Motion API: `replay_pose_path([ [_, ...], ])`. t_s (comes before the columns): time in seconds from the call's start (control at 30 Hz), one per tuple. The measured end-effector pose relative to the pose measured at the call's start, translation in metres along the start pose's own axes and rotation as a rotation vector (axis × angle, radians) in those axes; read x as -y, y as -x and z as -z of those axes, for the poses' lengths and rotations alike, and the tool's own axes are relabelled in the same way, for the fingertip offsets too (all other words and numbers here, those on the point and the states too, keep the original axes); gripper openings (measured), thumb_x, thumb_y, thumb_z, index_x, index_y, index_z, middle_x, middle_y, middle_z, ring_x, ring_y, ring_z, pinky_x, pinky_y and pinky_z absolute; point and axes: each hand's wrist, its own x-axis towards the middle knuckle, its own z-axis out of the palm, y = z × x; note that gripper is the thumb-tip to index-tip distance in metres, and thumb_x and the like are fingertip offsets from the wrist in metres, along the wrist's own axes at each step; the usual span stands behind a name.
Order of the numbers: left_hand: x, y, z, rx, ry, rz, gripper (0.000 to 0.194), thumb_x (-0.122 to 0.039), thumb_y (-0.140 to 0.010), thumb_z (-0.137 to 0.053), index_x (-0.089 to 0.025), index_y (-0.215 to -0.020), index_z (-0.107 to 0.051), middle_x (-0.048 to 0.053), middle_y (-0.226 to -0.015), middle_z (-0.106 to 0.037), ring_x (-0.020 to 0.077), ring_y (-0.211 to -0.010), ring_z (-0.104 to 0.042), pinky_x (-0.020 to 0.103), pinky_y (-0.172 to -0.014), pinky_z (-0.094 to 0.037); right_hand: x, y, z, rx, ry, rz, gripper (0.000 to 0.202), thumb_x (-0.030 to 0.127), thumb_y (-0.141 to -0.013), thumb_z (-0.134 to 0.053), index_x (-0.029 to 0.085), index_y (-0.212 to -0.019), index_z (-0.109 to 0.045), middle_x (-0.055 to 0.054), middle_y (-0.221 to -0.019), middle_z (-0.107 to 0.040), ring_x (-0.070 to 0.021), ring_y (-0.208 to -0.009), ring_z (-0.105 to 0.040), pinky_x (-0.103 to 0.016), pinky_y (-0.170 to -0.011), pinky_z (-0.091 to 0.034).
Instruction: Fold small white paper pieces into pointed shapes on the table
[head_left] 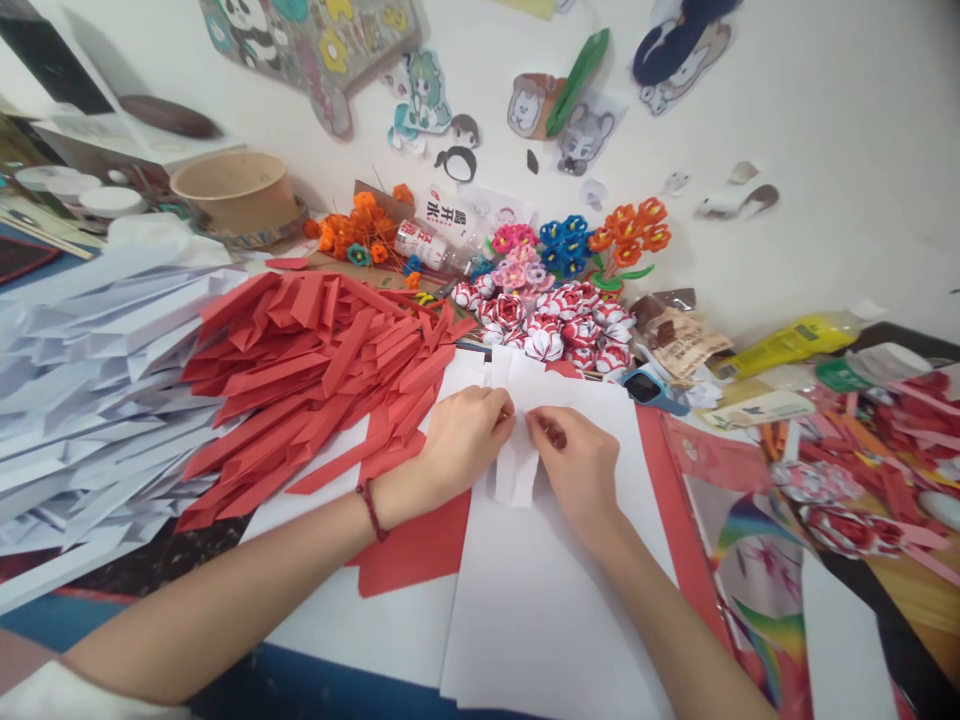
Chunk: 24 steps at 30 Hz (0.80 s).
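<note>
A creased white paper strip (516, 485) stands lengthwise before me, above a stack of white paper sheets (555, 620). On its left edge, my left hand (469, 430) is closed in a pinch, with a dark red bracelet at the wrist. Across from it, my right hand (581, 460) pinches the strip's right side between thumb and fingers. The fingers partly cover the middle of the strip. Left of my hands lie a heap of folded red paper strips (322, 350) and a larger heap of folded white paper strips (97, 400).
Behind the sheets sit red-and-white paper flowers (544, 335), blue flowers (566, 245) and orange flowers (630, 235). A blue-cased smartwatch (655, 392) lies at the sheets' far right corner. Further right are a yellow bottle (799, 340) and scattered paper scraps. A tan bowl (236, 195) stands back left.
</note>
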Motion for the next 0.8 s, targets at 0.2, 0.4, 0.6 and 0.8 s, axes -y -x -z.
replay_pose_path([
  [0.2,0.003,0.001,-0.005,-0.071,-0.164,-0.238,0.021,-0.02,-0.09,-0.047,-0.018,-0.076,-0.063,0.003,-0.075,-0.063,0.018,-0.077,-0.054,0.03,-0.065,-0.036,0.001,0.001,0.003,0.129,-0.003,0.018,0.017,0.023,-0.087,-0.054,0.02,-0.094,-0.069,-0.003,-0.083,-0.064,-0.0148,-0.07,-0.058,-0.027,-0.066,-0.043],
  [0.4,0.007,0.003,-0.005,-0.125,-0.237,-0.351,0.022,-0.017,-0.088,-0.05,-0.017,-0.068,-0.061,0.002,-0.07,-0.059,0.0177,-0.073,-0.05,0.031,-0.059,-0.034,0.004,0.004,0.007,0.182,0.063,0.028,0.02,0.021,-0.088,-0.053,0.018,-0.1,-0.069,-0.002,-0.081,-0.061,-0.0143,-0.072,-0.057,-0.026,-0.067,-0.042],
  [0.6,0.008,0.004,-0.007,-0.13,-0.241,-0.378,0.022,-0.016,-0.088,-0.049,-0.017,-0.071,-0.063,0.003,-0.072,-0.059,0.0182,-0.074,-0.048,0.031,-0.061,-0.036,0.009,0.01,0.008,0.184,0.215,0.076,0.021,0.017,-0.092,-0.047,0.016,-0.087,-0.068,-0.002,-0.078,-0.059,-0.013,-0.071,-0.055,-0.025,-0.066,-0.039],
  [0.8,0.008,0.005,-0.007,-0.109,-0.283,-0.402,0.02,-0.015,-0.089,-0.048,-0.017,-0.073,-0.061,0.004,-0.074,-0.057,0.0198,-0.076,-0.048,0.032,-0.061,-0.036,0.007,0.012,0.006,0.211,0.446,0.221,0.023,0.014,-0.094,-0.043,0.014,-0.085,-0.064,-0.003,-0.076,-0.056,-0.014,-0.068,-0.051,-0.026,-0.062,-0.035],
])
